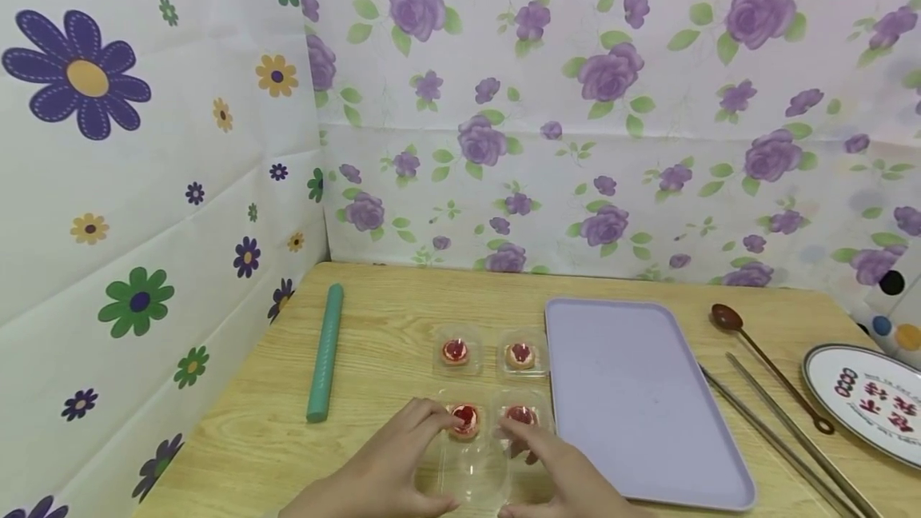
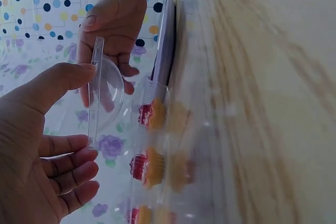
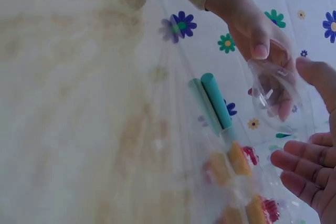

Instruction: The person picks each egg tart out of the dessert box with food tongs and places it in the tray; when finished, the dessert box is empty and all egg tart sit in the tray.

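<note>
My left hand (image 1: pixel 392 454) holds a clear domed plastic lid (image 2: pixel 108 95) by its edge, thumb at one corner and fingertips at the other. The lid stands raised from the near-left clear box, where a small red-topped cupcake (image 1: pixel 464 420) sits. On the lid's other side is my right hand (image 3: pixel 315 150), its thumb and fingers spread around the edge and not gripping. Its fingertips overlap the near-right boxed cupcake (image 1: pixel 521 416) in the head view. Behind these, two more boxed cupcakes, one left (image 1: pixel 455 352) and one right (image 1: pixel 520 356), stand on the wooden table.
A lavender tray (image 1: pixel 640 398) lies right of the boxes. Beyond it are two long metal rods (image 1: pixel 791 430), a brown long-handled spoon (image 1: pixel 763 358) and a white plate with red lettering (image 1: pixel 856 414). At left lies a teal stick (image 1: pixel 326 354). Floral cloths hang behind and at left.
</note>
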Available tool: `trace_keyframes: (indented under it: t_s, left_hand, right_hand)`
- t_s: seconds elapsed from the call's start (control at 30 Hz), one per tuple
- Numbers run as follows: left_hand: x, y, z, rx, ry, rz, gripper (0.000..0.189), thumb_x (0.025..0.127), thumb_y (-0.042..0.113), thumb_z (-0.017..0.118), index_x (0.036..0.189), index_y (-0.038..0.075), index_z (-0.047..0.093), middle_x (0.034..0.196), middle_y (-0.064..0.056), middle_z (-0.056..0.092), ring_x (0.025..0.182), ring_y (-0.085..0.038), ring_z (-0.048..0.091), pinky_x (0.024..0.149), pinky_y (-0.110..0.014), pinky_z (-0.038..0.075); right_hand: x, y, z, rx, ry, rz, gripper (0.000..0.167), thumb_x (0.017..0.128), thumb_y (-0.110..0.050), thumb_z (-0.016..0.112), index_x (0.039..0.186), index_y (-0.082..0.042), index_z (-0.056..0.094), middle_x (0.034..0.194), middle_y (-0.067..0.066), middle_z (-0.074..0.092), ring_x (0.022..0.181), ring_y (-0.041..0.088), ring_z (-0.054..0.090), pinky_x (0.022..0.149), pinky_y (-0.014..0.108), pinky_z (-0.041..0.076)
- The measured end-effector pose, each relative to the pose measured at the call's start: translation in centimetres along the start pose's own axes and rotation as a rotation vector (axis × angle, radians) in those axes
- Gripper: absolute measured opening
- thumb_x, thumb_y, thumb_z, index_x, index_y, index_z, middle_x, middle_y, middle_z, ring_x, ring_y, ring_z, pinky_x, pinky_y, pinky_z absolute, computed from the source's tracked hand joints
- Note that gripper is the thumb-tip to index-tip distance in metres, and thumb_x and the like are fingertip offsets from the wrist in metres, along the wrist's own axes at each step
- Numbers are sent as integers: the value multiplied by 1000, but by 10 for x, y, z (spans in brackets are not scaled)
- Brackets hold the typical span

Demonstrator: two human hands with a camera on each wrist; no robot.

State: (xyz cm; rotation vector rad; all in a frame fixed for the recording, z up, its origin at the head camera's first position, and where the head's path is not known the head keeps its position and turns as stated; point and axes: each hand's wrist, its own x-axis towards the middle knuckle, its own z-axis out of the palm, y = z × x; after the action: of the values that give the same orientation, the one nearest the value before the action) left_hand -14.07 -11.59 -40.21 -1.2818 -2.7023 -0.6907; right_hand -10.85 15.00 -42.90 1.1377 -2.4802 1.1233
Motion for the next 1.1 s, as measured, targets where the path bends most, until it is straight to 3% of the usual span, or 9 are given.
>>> trace_keyframes:
  t_s: [0.17,0.4,0.63,0.87,1.1]
  left_hand:
    - [-7,-6,4,39,43,71,69,74,51,78,126,12,56,117,5,52,106,-8,49,88,-26,49]
    - [-17,-15,10,35,68,115,75,76,62,70,125,8,57,117,5,52,106,-8,50,88,-26,50]
    - [-22,-21,11,70,72,142,76,76,63,68,125,6,57,115,4,53,104,-8,51,88,-26,50]
    - [-26,-25,10,39,5,94,78,77,64,67,128,7,56,116,5,52,105,-7,49,88,-26,50]
    - [-28,-28,12,46,-22,86,79,76,66,65,129,8,56,115,5,52,104,-6,48,87,-26,49]
  right_hand:
    - [1,-1,9,9,-56,86,77,80,-37,77,137,3,43,116,10,64,88,2,59,65,16,45]
    - [2,-1,20,67,-130,234,78,78,-36,79,138,-2,43,120,10,63,85,-5,54,66,18,47]
    - [0,-2,27,-3,-109,154,82,75,-37,81,137,0,43,115,8,65,83,-6,53,68,17,47]
    - [-1,-1,33,-94,-107,159,81,75,-48,77,137,-4,48,113,1,65,89,-4,54,75,22,51]
    - [-2,-3,33,-198,-142,187,80,78,-58,70,137,-8,49,117,-2,64,99,3,57,86,29,53]
